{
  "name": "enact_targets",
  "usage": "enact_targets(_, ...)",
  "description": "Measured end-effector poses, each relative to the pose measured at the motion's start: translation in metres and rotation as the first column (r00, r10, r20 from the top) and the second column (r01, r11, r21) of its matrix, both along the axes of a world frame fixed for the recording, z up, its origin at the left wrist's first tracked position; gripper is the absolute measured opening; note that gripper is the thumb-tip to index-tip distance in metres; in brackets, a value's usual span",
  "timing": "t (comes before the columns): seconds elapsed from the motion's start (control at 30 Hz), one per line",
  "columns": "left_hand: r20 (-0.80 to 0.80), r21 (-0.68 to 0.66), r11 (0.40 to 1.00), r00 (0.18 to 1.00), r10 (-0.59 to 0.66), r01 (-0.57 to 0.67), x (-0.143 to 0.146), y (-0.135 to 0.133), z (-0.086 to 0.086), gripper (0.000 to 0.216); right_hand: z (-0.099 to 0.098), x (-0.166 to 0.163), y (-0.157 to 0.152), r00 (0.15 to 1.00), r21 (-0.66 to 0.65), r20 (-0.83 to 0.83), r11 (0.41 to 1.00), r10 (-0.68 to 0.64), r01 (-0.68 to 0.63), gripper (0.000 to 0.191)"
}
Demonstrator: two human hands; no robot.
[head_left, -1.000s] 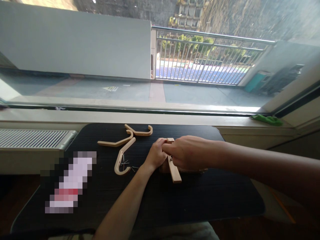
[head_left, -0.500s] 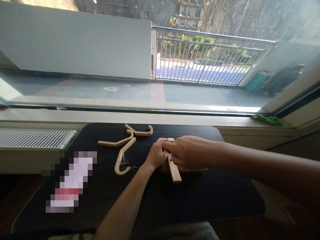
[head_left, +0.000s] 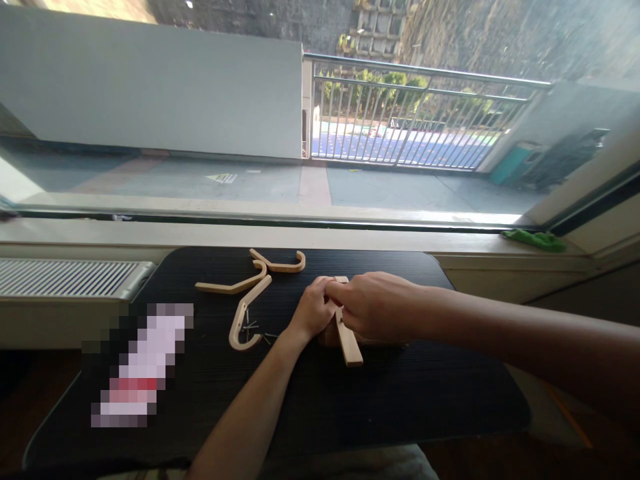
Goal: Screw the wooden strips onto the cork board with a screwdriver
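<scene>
A pale wooden strip (head_left: 351,349), the same wood as the hooks nearby, lies slanted over a brown block (head_left: 329,338) on the table. My left hand (head_left: 316,307) is closed on the strip's upper part from the left. Close against it, my right hand (head_left: 374,303) is curled into a fist over the middle of the strip. What the right fingers hold is hidden; a small dark spot shows on the strip beside them. To the left lie three curved wooden hooks: one hook (head_left: 286,269) at the back, another hook (head_left: 231,289) and a nearer hook (head_left: 239,323).
Several loose screws (head_left: 250,326) lie inside the nearest hook's curve. A blurred-out pinkish item (head_left: 150,360) rests on the left of the black table (head_left: 425,407). Behind are a window sill (head_left: 300,237) with a green cloth (head_left: 535,240), and a white radiator (head_left: 70,277).
My right fist has turned slightly over the strip, and its forearm has shifted a little lower. My left hand and the strip stay in place.
</scene>
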State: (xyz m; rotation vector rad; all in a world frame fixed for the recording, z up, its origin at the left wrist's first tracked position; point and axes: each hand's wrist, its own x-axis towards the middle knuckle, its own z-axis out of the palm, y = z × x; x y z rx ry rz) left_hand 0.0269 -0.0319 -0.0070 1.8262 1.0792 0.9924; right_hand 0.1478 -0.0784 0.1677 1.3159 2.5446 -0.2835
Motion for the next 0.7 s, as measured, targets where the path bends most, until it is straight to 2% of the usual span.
enact_targets(0.17,0.001,0.009,1.0,1.0,-0.008,0.008,-0.0004,-0.0002,0.001,0.03,0.0009,0.0008,0.0005,1.0,-0.033,-0.008,0.999,-0.007,0.006,0.024)
enact_targets(0.33,0.004,0.014,1.0,1.0,-0.002,0.002,-0.0007,-0.001,0.0029,0.027,0.0029,0.001,-0.002,1.0,-0.007,-0.014,1.0,-0.028,0.028,0.028)
enact_targets(0.7,-0.022,0.011,1.0,1.0,-0.01,0.01,-0.0003,-0.0016,0.0081,0.026,0.0063,-0.004,0.0028,0.994,-0.069,0.11,0.997,-0.013,0.021,0.026)
